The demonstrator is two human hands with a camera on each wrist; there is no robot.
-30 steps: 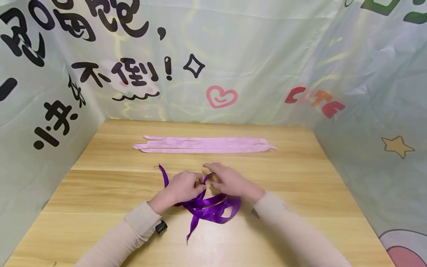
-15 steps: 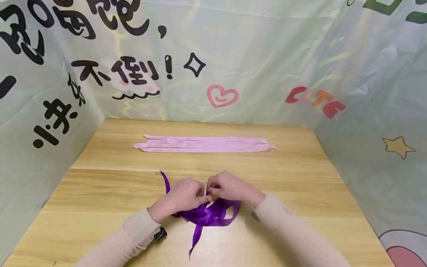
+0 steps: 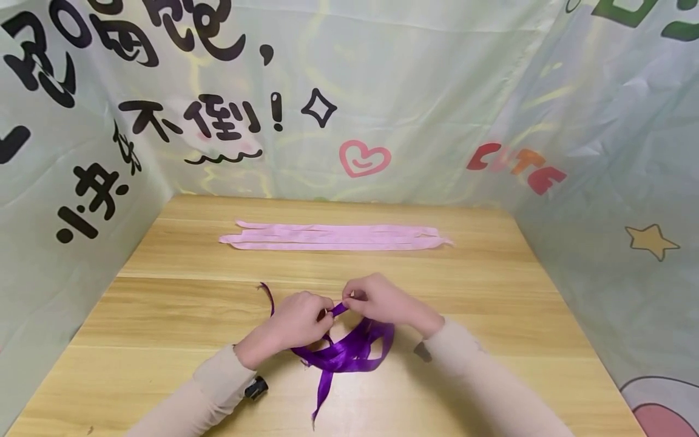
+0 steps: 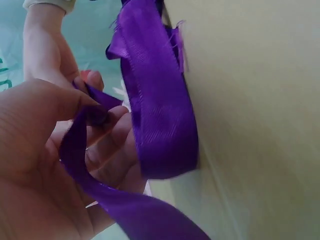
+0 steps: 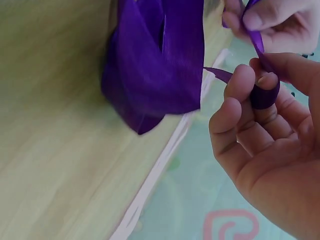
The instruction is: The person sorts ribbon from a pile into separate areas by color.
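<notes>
Left hand [image 3: 300, 320] and right hand [image 3: 382, 301] each pinching a purple ribbon [image 3: 345, 355], a short stretch between them, its loops to their near side, apparently resting on the bench [image 3: 164, 309], pink ribbons [image 3: 333, 237] farther off.

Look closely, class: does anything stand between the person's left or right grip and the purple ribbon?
Nothing visible does. The left grip and right grip both hold the purple ribbon, with a short stretch showing between them. The pink strips lie farther back on the table, out of the way.
</notes>
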